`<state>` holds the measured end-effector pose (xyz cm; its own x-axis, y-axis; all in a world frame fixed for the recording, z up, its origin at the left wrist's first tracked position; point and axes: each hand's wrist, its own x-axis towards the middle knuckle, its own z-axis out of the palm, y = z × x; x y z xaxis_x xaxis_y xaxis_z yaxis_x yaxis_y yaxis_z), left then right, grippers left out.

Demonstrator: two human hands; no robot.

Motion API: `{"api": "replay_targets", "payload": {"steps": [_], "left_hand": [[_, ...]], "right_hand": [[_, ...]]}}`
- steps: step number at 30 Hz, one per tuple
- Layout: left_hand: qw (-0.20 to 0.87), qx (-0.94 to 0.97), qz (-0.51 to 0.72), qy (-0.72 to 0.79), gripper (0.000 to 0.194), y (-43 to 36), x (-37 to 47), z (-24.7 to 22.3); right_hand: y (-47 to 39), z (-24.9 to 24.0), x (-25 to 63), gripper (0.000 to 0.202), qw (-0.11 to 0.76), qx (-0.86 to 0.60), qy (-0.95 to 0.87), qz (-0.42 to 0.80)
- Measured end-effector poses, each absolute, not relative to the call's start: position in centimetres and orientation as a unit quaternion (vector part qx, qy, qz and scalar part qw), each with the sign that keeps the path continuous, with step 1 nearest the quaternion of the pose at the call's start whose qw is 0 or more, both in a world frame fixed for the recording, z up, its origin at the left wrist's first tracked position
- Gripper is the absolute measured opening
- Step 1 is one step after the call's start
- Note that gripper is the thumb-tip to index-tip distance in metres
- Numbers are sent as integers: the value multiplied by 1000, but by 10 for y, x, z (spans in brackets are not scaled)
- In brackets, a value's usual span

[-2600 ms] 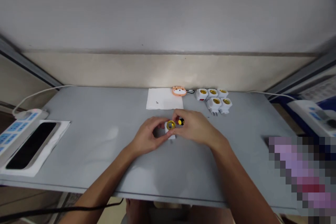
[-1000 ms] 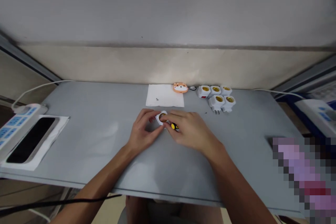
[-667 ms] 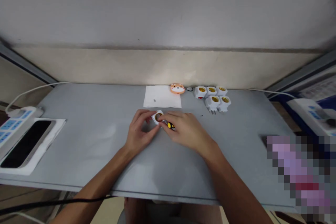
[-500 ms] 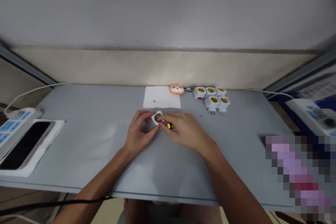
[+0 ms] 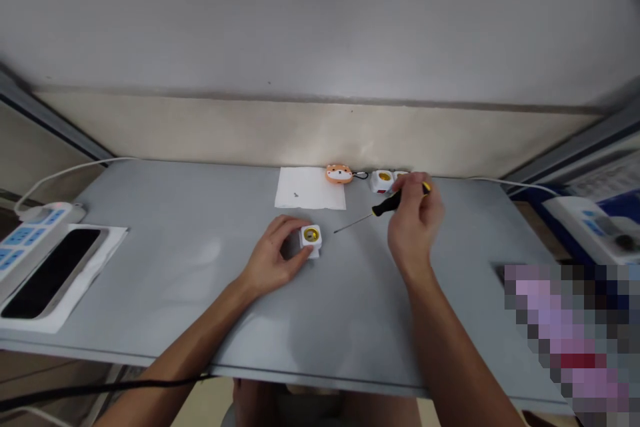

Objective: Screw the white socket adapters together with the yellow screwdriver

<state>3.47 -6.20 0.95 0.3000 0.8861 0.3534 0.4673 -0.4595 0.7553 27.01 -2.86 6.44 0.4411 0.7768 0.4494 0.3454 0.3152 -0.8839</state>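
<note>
Near the middle of the grey table, my left hand (image 5: 278, 255) grips a white lamp socket (image 5: 311, 237) from its left side, with its gold-coloured round opening facing up. My right hand (image 5: 416, 223) is raised to the right and closed around a screwdriver (image 5: 387, 204) with a black and yellow handle. The screwdriver's thin shaft points down and left, its tip a little to the right of the socket and apart from it. Behind my right hand is another white socket (image 5: 383, 180); the sockets beside it are mostly hidden by the hand.
White paper (image 5: 307, 190) with small metal pieces lies at the back, touching an orange animal-faced case (image 5: 339, 174). A phone (image 5: 55, 273) and a power strip (image 5: 30, 240) are at the left. Another power strip (image 5: 590, 220) stands at the right, near a pixelated area.
My right hand has moved away from the socket, up and to the right, and the screwdriver now points down-left. The socket in my left hand has shifted slightly right and turned.
</note>
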Motion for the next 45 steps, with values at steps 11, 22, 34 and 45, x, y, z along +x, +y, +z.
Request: {"api": "replay_targets", "payload": {"steps": [11,22,34,45], "left_hand": [[262,718,436,476,23,-63,34,8],[351,498,537,583,66,-59,30,8],[330,507,527,597,62,-58,28,7],[366,595,517,495,46,-54,30,-4]], "right_hand": [[-4,13,249,44,563,-552,-462,406],[-4,5,244,53,529,-553,-489,418],[-4,7,246,41,554,-536,-431,470],[-10,23,249,40,580,-497,-391,514]]}}
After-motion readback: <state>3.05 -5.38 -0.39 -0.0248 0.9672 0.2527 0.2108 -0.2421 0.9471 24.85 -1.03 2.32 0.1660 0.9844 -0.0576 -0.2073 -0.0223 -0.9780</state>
